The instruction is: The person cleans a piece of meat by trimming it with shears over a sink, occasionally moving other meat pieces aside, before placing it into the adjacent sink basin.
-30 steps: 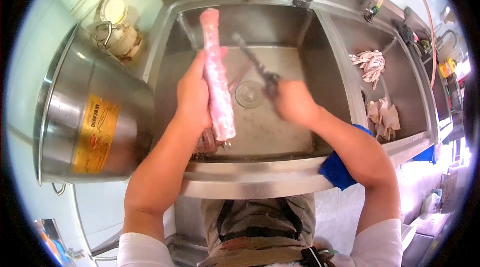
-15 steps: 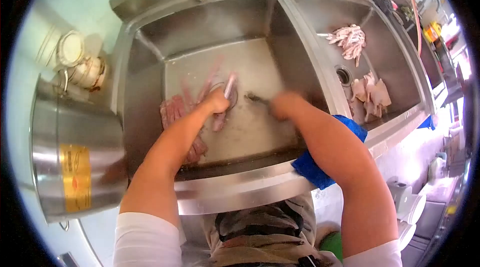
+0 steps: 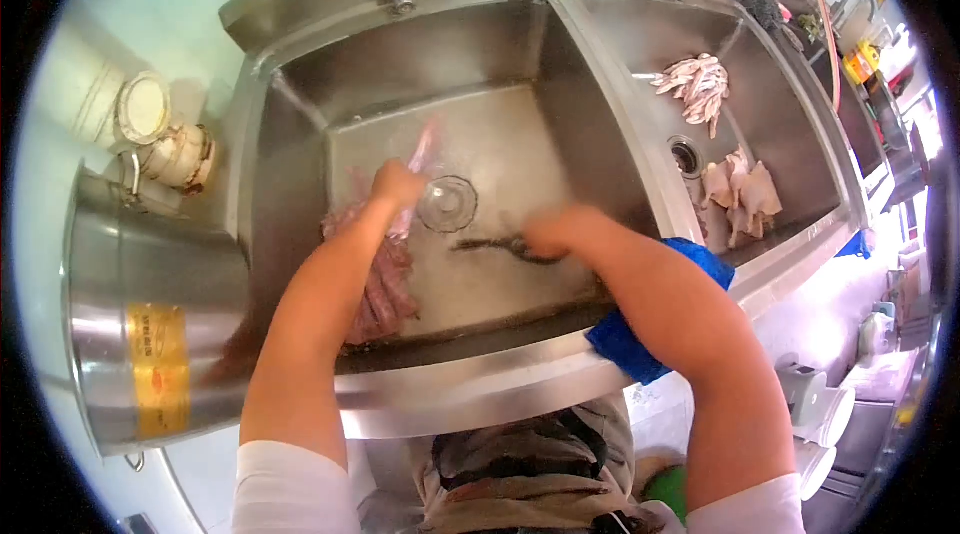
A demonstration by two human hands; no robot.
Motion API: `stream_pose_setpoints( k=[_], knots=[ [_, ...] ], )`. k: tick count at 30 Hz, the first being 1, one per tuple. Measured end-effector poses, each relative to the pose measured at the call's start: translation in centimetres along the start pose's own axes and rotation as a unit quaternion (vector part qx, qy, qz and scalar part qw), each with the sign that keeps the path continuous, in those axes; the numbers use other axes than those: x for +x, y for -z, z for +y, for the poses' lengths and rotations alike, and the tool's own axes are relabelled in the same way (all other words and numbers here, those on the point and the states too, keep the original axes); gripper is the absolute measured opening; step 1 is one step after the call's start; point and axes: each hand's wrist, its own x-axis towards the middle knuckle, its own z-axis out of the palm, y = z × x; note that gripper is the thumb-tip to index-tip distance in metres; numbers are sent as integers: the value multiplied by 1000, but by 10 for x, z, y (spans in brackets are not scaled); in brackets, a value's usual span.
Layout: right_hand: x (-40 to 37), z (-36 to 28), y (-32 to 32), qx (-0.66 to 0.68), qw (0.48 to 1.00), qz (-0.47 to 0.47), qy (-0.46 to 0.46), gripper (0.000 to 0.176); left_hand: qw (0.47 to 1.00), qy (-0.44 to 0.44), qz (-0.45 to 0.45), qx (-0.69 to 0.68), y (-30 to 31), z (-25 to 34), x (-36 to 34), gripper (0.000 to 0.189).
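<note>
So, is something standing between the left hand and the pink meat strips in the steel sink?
Nothing visible does. The left hand grips one pale pink meat strip beside the round metal drain, with the pile of strips under its forearm. The right hand, holding a dark thin tool, is across the drain.

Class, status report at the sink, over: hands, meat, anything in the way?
Left hand grips pink meat strip in sink. Right hand holds dark tool, blurred. Meat pile beside drain; nothing blocking.
</note>
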Motion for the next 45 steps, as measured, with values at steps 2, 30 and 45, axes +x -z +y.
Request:
stream_pose_setpoints(
  k=[2, 30, 45],
  knots=[
    [11, 14, 3, -12, 999, 44, 15, 27, 975, 79, -45, -204, 53, 71, -39, 30],
    [-24, -45, 25, 118, 892, 413, 139, 34, 787, -8, -8, -617, 133, 147, -204, 31],
    [-7, -25, 18, 148, 887, 416, 136, 27, 777, 15, 13, -630, 134, 154, -212, 41]
  ],
)
